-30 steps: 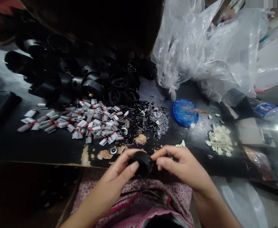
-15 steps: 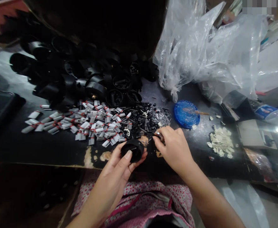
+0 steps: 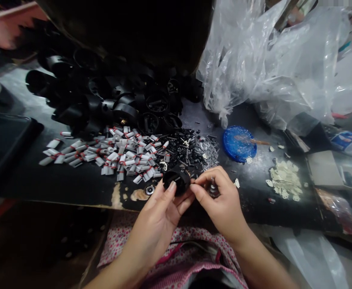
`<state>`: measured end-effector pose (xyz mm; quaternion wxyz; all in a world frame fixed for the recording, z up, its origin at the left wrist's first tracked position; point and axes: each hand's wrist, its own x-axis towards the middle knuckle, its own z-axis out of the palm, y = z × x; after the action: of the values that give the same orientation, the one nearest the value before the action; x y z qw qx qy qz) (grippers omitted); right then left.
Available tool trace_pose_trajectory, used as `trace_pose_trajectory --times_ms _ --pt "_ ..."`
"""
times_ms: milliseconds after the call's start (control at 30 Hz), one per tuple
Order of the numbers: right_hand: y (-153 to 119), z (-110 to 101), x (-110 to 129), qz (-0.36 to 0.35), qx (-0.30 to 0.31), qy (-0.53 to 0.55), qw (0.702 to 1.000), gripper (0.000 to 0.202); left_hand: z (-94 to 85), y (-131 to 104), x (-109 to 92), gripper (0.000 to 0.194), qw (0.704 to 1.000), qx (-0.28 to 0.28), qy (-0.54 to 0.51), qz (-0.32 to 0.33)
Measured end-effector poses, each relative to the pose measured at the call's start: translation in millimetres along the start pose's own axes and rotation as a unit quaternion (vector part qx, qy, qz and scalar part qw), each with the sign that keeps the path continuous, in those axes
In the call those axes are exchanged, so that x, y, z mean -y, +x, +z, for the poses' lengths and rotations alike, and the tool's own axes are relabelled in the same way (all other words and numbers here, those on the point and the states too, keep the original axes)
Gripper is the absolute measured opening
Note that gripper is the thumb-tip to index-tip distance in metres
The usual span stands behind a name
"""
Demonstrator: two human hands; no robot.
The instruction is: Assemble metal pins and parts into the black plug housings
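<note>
My left hand [image 3: 163, 200] grips a round black plastic housing [image 3: 177, 182], its hollow side tilted up and my thumb at the rim. My right hand [image 3: 219, 196] is closed at the housing's right edge, with thumb and index fingertip pinched together. A shiny rounded metal piece [image 3: 213, 188] sits within its curled fingers; whatever is at the fingertips is too small to make out. Just beyond the hands lie a heap of small dark springs and pins [image 3: 182, 154] and a pile of grey plastic pieces with red bands [image 3: 127, 156].
Many black housings [image 3: 115, 94] are heaped at the back left. A blue lid [image 3: 239, 143] holding grease and a stick is on the right, near a pile of cream-coloured plates [image 3: 285, 178]. Clear plastic bags [image 3: 232, 60] hang behind it. A dark tray [image 3: 7, 144] stands far left.
My right hand has come in to the housing's right edge. The housing has tilted slightly, and a round metal-ringed part now shows on the table left of my left hand.
</note>
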<state>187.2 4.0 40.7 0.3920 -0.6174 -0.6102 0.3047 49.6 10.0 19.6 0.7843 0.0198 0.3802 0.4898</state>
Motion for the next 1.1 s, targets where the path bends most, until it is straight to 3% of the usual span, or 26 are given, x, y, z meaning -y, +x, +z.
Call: trace_pose_trajectory --times_ms 100,267,567,800,1100 --pt "-2.2 7.0 -0.1 -0.04 -0.057 -0.072 0.995 0.01 0.1 -1.1 3.4 0.008 0.999 -0.016 -0.002 0.036" --pt "-4.2 9.3 2.3 -0.087 -0.063 -0.114 0.988 0.008 -4.8 -2.5 5.9 0.014 0.997 -0.005 0.022 0.077" --pt "-2.0 -3.7 14.6 -0.055 0.0 0.036 0.998 0.008 -21.3 -5.1 0.9 0.018 0.996 0.051 0.065 0.019" --pt "-5.5 -3.0 15.2 -0.087 0.004 0.031 0.996 0.006 -24.1 -6.3 -0.9 0.02 0.992 0.044 0.115 0.01" --pt "-7.1 -5.2 14.3 -0.132 -0.005 -0.01 0.991 0.006 -14.6 -9.7 -4.8 0.02 0.991 0.019 0.129 -0.005"
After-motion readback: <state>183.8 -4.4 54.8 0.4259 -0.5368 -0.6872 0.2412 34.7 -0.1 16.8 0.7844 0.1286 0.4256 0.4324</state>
